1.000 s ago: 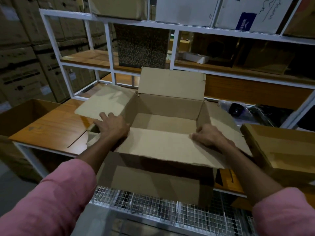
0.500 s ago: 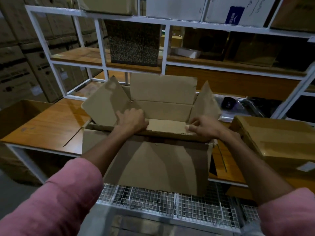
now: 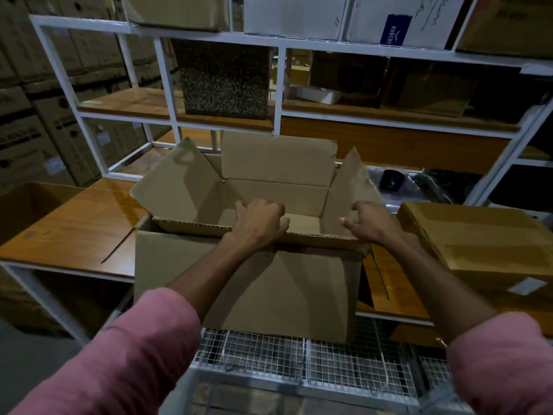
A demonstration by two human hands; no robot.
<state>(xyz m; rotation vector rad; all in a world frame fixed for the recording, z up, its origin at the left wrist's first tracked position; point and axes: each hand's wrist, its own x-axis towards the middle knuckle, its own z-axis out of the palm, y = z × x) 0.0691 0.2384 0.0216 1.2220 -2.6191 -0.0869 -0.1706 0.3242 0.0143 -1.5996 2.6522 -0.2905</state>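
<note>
Left grip curls over near flap; right grip curled at its right end, hold unclear.
One brown cardboard box, open, three flaps raised, at surface front edge.

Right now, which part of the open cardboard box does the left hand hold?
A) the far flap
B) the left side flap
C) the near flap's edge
C: the left hand curls its fingers over the near flap's edge of the cardboard box.
</note>
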